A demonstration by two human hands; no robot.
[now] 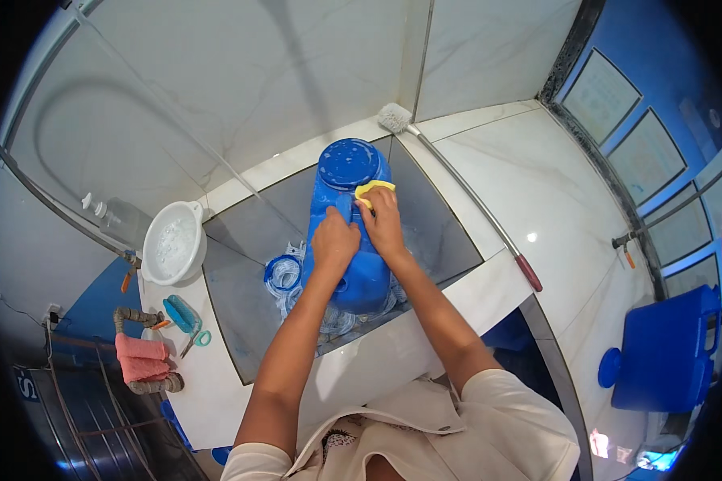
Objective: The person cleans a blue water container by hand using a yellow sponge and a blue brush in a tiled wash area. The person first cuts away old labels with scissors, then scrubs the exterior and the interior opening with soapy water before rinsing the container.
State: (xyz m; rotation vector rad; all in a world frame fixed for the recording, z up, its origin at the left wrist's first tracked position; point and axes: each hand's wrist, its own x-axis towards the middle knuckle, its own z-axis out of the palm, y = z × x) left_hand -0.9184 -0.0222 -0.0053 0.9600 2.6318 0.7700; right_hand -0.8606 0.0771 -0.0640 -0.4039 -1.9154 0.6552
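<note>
In the recessed grey-tiled basin lies a blue plastic water container, its wide round lid on the wall side. White suds or water spots dot the lid and the body. My left hand is closed around the container's moulded handle. With its fingers bent, my right hand holds a yellow sponge or cloth against the container, just below the lid. Light blue-and-white netting or cloth shows under the container, and a blue ring rests on it at the left.
At left, a white plastic basin of suds stands beside a clear pump bottle. A teal brush, scissors and a pink cloth over a pipe are nearer. A long-handled brush and another blue container are at right.
</note>
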